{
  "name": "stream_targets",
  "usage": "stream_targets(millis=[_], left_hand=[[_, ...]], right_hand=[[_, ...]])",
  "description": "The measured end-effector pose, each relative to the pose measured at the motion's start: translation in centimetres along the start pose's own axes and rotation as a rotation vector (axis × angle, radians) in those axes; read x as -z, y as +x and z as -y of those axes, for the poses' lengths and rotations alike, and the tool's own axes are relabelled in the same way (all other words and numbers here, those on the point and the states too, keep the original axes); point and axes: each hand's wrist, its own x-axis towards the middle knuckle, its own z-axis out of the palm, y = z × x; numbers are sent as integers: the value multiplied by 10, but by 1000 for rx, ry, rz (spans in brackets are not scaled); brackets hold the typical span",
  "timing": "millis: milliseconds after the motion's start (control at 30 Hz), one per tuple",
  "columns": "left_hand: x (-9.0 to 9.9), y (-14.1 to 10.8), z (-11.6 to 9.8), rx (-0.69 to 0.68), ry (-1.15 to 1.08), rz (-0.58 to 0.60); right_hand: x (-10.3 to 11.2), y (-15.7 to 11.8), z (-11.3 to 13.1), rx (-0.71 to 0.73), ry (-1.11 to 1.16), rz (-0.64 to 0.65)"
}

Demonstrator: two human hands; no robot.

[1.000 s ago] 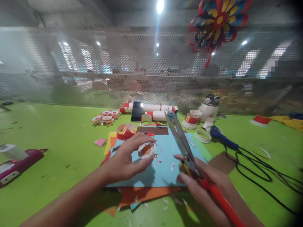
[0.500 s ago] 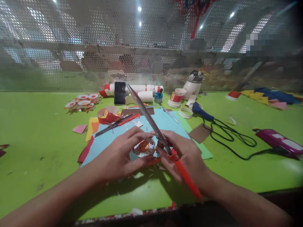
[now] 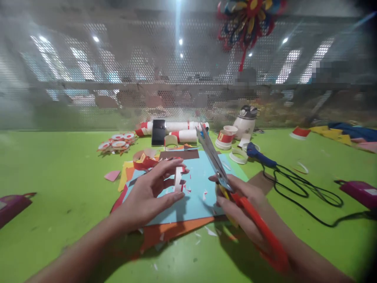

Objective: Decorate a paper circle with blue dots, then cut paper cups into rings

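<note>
Between the thumb and fingers of my left hand (image 3: 153, 188) is a cut paper cup piece (image 3: 178, 179), a short white ring seen nearly edge-on with red bits along its right side. My right hand (image 3: 244, 196) grips scissors (image 3: 219, 173) with red handles, their blades slightly apart and pointing up and away. Something yellow shows under the fingers of that hand; I cannot make out what it is. Below both hands lies a light blue sheet (image 3: 200, 204) with small red and white scraps on it, over an orange sheet (image 3: 176, 232).
Behind are a red paper cup strip (image 3: 144, 160), a black phone (image 3: 159, 133), white tubes (image 3: 185, 136), cups (image 3: 224, 139) and a bottle (image 3: 245, 122). Flower-like paper pieces (image 3: 118, 142) lie left. A blue-handled tool (image 3: 259, 153) trails a black cord to the right.
My hands have moved apart, the scissors going right with my right hand. The cup piece has turned from showing its printed inside to nearly edge-on. The camera view has tilted upward.
</note>
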Motion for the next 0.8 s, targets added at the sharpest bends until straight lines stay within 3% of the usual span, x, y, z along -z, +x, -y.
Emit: stream_targets(millis=[133, 333, 567, 800], left_hand=[[7, 3, 0, -59, 24, -128], [9, 6, 4, -200, 259, -316], [8, 3, 13, -197, 492, -436], [10, 3, 14, -222, 695, -484]], right_hand=[[-5, -5, 0, 91, -103, 55], [-16, -14, -8, 184, -374, 162], [-20, -15, -24, 272, -534, 13], [-24, -17, -30, 327, -662, -11]])
